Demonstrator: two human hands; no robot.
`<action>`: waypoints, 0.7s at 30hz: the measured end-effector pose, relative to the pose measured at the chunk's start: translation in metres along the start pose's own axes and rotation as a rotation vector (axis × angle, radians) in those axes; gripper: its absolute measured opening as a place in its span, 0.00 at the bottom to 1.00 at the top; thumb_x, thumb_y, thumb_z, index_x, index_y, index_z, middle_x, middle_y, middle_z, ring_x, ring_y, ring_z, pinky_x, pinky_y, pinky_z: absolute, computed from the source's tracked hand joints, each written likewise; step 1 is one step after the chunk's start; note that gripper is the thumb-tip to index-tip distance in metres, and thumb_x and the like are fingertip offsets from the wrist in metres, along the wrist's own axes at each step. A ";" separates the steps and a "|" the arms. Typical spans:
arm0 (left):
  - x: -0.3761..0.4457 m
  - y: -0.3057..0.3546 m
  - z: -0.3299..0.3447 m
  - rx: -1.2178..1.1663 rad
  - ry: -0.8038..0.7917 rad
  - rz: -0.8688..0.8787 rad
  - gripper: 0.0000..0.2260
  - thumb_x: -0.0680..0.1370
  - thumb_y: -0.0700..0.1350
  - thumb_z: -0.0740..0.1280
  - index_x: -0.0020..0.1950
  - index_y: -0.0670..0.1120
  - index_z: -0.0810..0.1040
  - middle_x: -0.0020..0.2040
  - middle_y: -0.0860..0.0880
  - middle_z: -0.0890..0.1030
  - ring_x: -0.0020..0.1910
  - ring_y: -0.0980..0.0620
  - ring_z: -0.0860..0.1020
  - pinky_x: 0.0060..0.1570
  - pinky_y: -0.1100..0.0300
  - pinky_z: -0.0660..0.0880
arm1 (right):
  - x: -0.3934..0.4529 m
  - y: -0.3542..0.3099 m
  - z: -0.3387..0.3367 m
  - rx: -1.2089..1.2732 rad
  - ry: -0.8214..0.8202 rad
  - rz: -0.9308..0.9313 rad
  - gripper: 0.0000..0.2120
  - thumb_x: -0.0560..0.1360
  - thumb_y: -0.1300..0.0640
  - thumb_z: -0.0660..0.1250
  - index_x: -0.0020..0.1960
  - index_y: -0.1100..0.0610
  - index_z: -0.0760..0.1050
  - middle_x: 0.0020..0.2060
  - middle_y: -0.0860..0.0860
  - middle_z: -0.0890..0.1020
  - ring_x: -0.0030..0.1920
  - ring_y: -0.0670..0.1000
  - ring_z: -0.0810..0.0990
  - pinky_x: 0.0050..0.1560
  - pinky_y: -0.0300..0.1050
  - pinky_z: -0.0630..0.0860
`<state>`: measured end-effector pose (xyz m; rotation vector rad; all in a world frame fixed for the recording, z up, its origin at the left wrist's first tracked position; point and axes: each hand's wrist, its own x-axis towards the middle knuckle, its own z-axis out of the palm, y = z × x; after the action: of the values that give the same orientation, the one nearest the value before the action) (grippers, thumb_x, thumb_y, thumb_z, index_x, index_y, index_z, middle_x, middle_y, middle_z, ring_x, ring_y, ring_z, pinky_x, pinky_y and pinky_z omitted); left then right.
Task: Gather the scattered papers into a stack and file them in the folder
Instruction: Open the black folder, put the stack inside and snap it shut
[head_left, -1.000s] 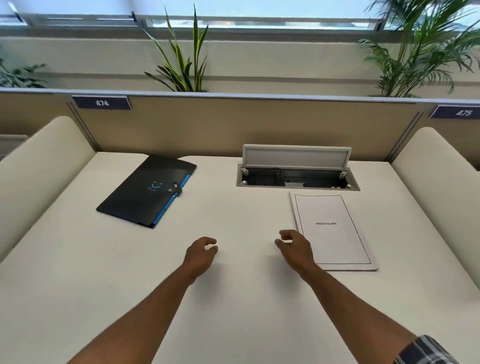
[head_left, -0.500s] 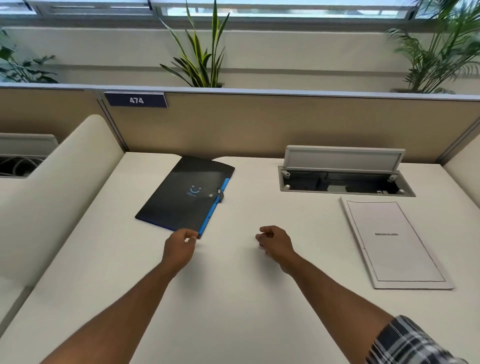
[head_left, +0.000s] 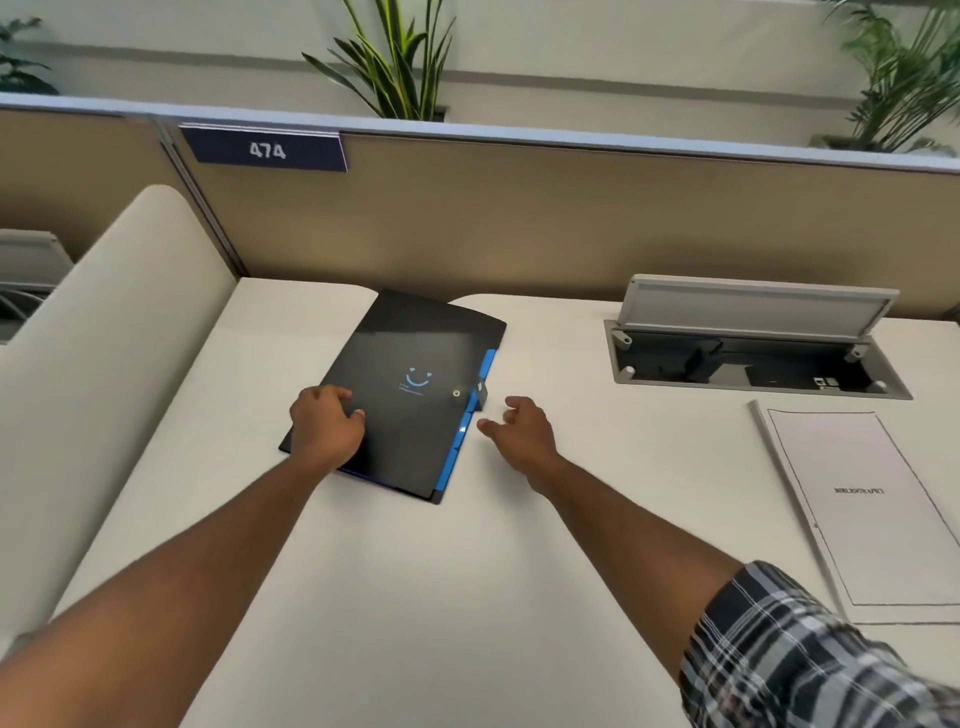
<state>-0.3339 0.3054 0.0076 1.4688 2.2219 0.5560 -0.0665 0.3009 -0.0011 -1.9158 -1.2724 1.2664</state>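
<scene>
A black folder (head_left: 415, 364) with blue tabs along its right edge and a snap button lies closed on the white desk (head_left: 415, 597), left of centre. My left hand (head_left: 327, 426) rests on the folder's near left part, fingers bent on the cover. My right hand (head_left: 519, 428) hovers just right of the folder's blue edge, fingers loosely spread, holding nothing. A stack of white papers (head_left: 872, 514) with a framed title page lies at the right of the desk, apart from both hands.
An open cable hatch (head_left: 753, 343) with a raised lid sits in the desk behind the papers. A tan partition (head_left: 519, 223) with a "474" label stands behind. A cream side divider (head_left: 104, 338) bounds the desk on the left. Plants stand beyond the partition.
My left hand has moved from the folder's near corner onto its cover. My right hand has moved forward to the folder's blue edge and spread its fingers. The view has shifted closer.
</scene>
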 end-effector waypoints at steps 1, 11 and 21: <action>0.009 -0.001 -0.001 0.025 -0.003 -0.005 0.16 0.75 0.45 0.71 0.62 0.42 0.78 0.64 0.38 0.75 0.67 0.38 0.71 0.69 0.49 0.67 | 0.006 -0.003 0.005 0.007 0.003 -0.014 0.36 0.75 0.48 0.76 0.77 0.50 0.65 0.71 0.53 0.74 0.68 0.53 0.77 0.63 0.45 0.74; 0.044 -0.007 0.003 0.027 -0.058 -0.122 0.18 0.76 0.48 0.68 0.62 0.39 0.76 0.60 0.37 0.78 0.61 0.34 0.75 0.61 0.45 0.73 | 0.039 -0.008 0.023 -0.068 0.099 -0.114 0.15 0.79 0.47 0.71 0.64 0.48 0.79 0.57 0.50 0.81 0.48 0.48 0.81 0.50 0.42 0.79; -0.010 0.003 0.017 -0.387 -0.104 -0.395 0.20 0.77 0.57 0.67 0.40 0.40 0.78 0.47 0.40 0.80 0.44 0.40 0.77 0.44 0.53 0.71 | -0.009 0.007 -0.013 0.632 0.106 0.166 0.14 0.87 0.57 0.55 0.56 0.49 0.80 0.43 0.56 0.82 0.40 0.56 0.84 0.42 0.50 0.83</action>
<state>-0.3188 0.2983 -0.0043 0.8209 2.0962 0.7064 -0.0527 0.2908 0.0024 -1.6108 -0.5644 1.4132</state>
